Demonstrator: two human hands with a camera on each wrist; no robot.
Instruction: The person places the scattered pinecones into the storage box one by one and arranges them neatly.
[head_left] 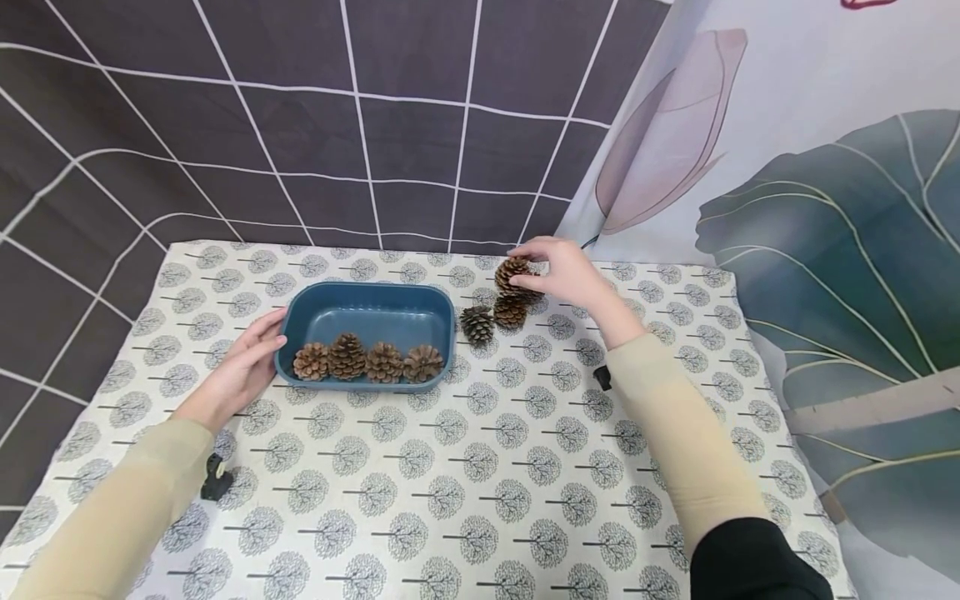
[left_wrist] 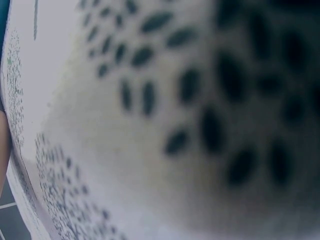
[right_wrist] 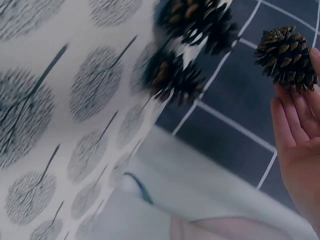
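Pine cone (head_left: 513,272), pinched in right hand (head_left: 564,272) at right of blue container (head_left: 363,318): lift gently, steadying container with relaxed left hand (head_left: 247,360).

A white cloth printed with grey round-crowned trees (head_left: 442,533) is covering the work surface. Behind it, a dark grey fabric-like backdrop with white grid lines (head_left: 412,133) is hanging, its lines bending and waving toward the left. To the right, a pale hanging sheet (head_left: 810,75) is showing a large pink petal-shaped print (head_left: 675,133) and, beside it, a broad blue-grey leaf-shaped print with cream veins (head_left: 847,250). A thin dark strip (head_left: 591,242), perhaps a cord, is poking out near the cloth's far edge.
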